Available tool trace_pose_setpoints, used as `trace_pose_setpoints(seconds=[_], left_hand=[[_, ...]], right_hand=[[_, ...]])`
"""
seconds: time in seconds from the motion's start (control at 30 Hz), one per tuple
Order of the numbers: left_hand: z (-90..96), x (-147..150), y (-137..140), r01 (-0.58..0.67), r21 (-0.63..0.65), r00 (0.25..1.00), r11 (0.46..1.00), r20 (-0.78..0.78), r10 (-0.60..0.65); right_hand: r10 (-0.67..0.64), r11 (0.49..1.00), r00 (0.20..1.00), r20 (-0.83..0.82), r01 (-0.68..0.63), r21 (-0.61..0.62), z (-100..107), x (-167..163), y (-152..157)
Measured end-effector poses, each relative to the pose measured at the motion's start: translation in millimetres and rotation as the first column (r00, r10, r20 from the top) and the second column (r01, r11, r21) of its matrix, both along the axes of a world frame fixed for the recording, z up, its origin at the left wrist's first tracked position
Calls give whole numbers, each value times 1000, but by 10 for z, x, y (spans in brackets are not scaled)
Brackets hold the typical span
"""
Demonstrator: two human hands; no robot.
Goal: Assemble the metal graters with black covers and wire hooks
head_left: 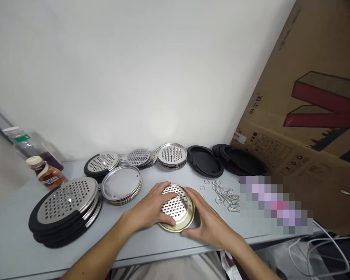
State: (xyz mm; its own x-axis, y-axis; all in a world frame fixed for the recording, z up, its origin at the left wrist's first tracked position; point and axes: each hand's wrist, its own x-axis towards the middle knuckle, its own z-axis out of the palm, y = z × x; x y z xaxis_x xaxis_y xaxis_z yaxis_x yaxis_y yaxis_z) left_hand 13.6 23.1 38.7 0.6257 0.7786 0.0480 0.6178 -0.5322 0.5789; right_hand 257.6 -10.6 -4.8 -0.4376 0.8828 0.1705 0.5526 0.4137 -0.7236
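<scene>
At the front middle of the table, a round metal grater disc with many holes lies over a gold-coloured round metal plate. My left hand grips the grater disc from the left, thumb and fingers spread across its top edges. Curved around the right rim of the gold plate, my right hand holds it between thumb and fingers. To the left is a stack of plain silver lids. Right of my hands lies a loose pile of metal rings and clasps.
Black-rimmed grater discs are stacked at left, near two bottles. Along the wall stand more grater discs, a smaller pile and black round holders. A big cardboard box leans at right beside a blurred-out patch.
</scene>
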Motion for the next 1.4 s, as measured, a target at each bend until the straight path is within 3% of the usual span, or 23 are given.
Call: trace_pose_setpoints(seconds=[0.23,0.4,0.5,0.7,0.87,1.07,1.4], left_hand=[[14,-39,3,-49,-8,999,999,22,49],[82,-188,74,-221,114,972,969,112,208],[101,-299,31,-274,175,961,946,86,263],[-18,-300,-206,-202,265,973,943,-59,225],[-104,-223,-245,-168,236,976,957,-98,196],[-118,-270,-229,-180,154,981,972,-50,189],[-84,-244,-248,-152,145,988,978,59,145]], right_hand=[[7,1000,1000,-3,-7,4,24,-14,8],[3,1000,1000,-3,-3,-11,42,-12,7],[12,1000,1000,-20,-12,1,37,-6,5],[23,999,1000,-9,-23,34,1,-6,7],[16,999,1000,-21,-15,32,17,-17,5],[27,999,998,-51,-24,48,50,-28,9],[33,998,998,-49,-30,55,46,-22,13]])
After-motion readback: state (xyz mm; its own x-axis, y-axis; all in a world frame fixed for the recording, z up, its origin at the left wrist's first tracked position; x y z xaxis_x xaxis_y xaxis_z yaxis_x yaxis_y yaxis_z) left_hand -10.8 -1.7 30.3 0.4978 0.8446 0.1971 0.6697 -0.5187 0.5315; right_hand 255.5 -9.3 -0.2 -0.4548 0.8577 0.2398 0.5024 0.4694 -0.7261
